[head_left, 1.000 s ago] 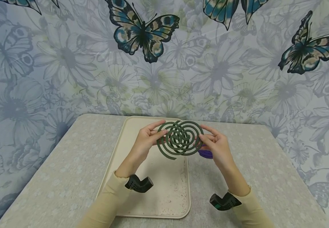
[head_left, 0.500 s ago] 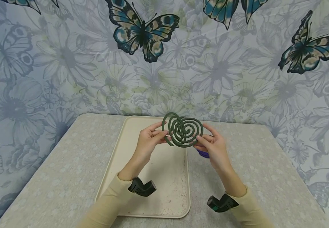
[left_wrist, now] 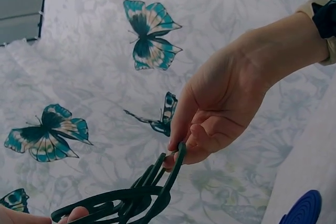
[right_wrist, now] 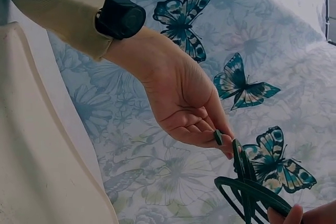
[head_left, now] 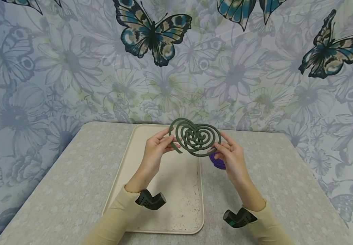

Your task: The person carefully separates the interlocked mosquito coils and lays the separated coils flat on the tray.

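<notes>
A pair of dark green mosquito coils (head_left: 199, 155) is held up above the tray, their spirals interlaced and partly drawn apart. My left hand (head_left: 153, 149) pinches the outer ring of the left coil between thumb and fingers, near its loose end. On the opposite side my right hand (head_left: 234, 158) grips the outer ring of the other coil. In the left wrist view the linked green coils (left_wrist: 110, 194) stand tilted against each other, crossing at the middle. A purple coil-shaped disc (head_left: 217, 163) lies behind the right hand, partly hidden by it.
A cream tray (head_left: 176, 204) with small dark crumbs lies under the hands on the table, which has a patterned grey cover (head_left: 81, 170). Behind the table hangs a cloth (head_left: 237, 78) printed with flowers and butterflies.
The green coils have gone from lying nearly in one plane to tilted against each other, rising slightly. Both hands turned a little; their grips stay on the outer rings.
</notes>
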### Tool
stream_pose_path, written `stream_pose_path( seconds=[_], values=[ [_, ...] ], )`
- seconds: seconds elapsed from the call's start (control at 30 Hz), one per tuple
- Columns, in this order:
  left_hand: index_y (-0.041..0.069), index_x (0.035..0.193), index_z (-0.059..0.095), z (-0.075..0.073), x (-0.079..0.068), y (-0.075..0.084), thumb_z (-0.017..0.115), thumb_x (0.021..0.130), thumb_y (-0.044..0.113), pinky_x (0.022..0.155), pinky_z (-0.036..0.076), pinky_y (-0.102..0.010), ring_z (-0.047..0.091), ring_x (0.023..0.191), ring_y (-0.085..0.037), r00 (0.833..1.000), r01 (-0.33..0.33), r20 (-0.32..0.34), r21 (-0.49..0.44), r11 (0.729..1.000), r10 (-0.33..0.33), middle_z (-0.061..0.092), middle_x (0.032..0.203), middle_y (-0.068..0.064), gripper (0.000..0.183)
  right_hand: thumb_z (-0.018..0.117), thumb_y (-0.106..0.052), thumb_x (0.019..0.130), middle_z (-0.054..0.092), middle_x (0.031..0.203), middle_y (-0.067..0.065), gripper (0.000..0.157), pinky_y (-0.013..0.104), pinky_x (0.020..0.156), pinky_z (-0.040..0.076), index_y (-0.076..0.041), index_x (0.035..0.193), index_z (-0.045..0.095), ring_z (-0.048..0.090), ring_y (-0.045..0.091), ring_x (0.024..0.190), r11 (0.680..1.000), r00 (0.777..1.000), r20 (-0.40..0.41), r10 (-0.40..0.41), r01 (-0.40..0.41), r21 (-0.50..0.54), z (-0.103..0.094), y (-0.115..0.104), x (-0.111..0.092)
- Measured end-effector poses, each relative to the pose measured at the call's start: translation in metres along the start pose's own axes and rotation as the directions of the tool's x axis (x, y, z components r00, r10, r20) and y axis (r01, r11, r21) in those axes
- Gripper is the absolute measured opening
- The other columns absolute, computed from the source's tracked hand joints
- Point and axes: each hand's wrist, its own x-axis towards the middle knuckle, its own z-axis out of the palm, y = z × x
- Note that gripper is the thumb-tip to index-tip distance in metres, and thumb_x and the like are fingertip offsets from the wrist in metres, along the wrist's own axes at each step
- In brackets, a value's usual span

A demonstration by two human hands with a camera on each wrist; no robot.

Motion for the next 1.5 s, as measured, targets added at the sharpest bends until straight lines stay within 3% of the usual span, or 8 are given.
stream_pose_path(
  seconds=[0.27,0.47,0.6,0.8,0.93,1.13,1.33,1.5],
  values=[
    [0.002,0.137,0.048,0.003,-0.004,0.002,0.054,0.096,0.008,0.073,0.057,-0.021,0.068,0.069,-0.004,0.998,-0.054,0.018,-0.008,0.998,0.054,0.071,0.078,0.014,0.042,0.054,0.001,0.094,0.071,0.084,-0.008,0.056,0.015,0.059,0.054,-0.005,0.146,0.033,0.067,0.006,0.068,0.998,1.000,0.022,-0.011,0.009,0.067,0.001,-0.002,-0.003],
    [0.002,0.136,0.049,0.011,-0.007,-0.003,0.057,0.094,0.007,0.074,0.057,-0.024,0.069,0.072,-0.006,0.993,-0.106,0.058,0.099,0.989,0.101,0.074,0.088,-0.001,0.043,0.056,-0.001,0.093,0.072,0.085,-0.009,0.055,0.021,0.064,0.057,-0.002,0.143,0.035,0.066,0.006,0.068,0.999,0.999,0.042,0.031,-0.029,-0.045,0.002,0.001,0.000],
    [0.005,0.134,0.051,0.013,-0.006,-0.006,0.058,0.093,0.006,0.075,0.057,-0.027,0.068,0.073,-0.006,0.997,-0.070,0.047,0.173,0.982,0.063,0.072,0.094,-0.016,0.041,0.058,-0.001,0.091,0.071,0.082,-0.011,0.047,0.023,0.067,0.058,0.001,0.136,0.043,0.068,0.005,0.069,0.992,0.999,0.031,0.023,-0.019,-0.126,0.003,0.005,0.002],
    [0.010,0.134,0.051,0.012,-0.001,-0.011,0.066,0.089,0.014,0.076,0.059,-0.030,0.069,0.076,-0.012,0.997,0.058,0.026,0.288,0.956,-0.068,0.068,0.104,-0.015,0.048,0.062,-0.001,0.089,0.071,0.084,-0.011,0.046,0.024,0.069,0.059,0.002,0.133,0.049,0.069,0.006,0.070,0.974,0.997,0.050,-0.050,0.060,-0.220,0.006,0.009,0.000],
    [0.007,0.132,0.054,0.012,0.000,-0.011,0.068,0.086,0.006,0.073,0.060,-0.028,0.072,0.078,-0.016,0.999,0.031,-0.014,0.232,0.972,-0.028,0.069,0.108,-0.021,0.048,0.060,-0.002,0.090,0.070,0.083,-0.010,0.044,0.024,0.069,0.059,0.000,0.133,0.049,0.069,0.006,0.071,0.969,0.997,0.036,-0.067,0.074,-0.238,0.006,0.008,0.000],
    [0.005,0.133,0.054,0.010,0.000,-0.007,0.068,0.083,-0.003,0.070,0.059,-0.023,0.072,0.078,-0.010,0.994,-0.063,-0.079,0.143,0.988,0.075,0.070,0.102,-0.025,0.052,0.057,-0.002,0.092,0.071,0.079,-0.011,0.046,0.023,0.069,0.059,-0.001,0.136,0.045,0.069,0.005,0.069,0.982,0.999,0.018,-0.036,0.038,-0.185,0.004,0.005,0.002],
    [0.005,0.134,0.052,0.012,-0.003,-0.002,0.067,0.085,-0.002,0.069,0.058,-0.021,0.070,0.075,-0.003,0.990,-0.088,-0.102,0.111,0.990,0.100,0.071,0.100,-0.023,0.051,0.058,-0.001,0.091,0.072,0.081,-0.010,0.052,0.025,0.070,0.059,-0.002,0.140,0.040,0.070,0.009,0.071,0.988,0.999,0.014,-0.048,0.049,-0.147,0.003,0.004,0.002],
    [0.004,0.134,0.052,0.011,-0.004,-0.001,0.067,0.085,-0.002,0.069,0.058,-0.021,0.070,0.074,-0.002,0.992,-0.093,-0.081,0.104,0.990,0.101,0.071,0.099,-0.022,0.052,0.059,0.000,0.091,0.072,0.080,-0.009,0.052,0.026,0.069,0.059,0.000,0.139,0.041,0.070,0.011,0.071,0.986,0.997,0.010,-0.081,0.082,-0.145,0.003,0.002,0.001]
  ],
)
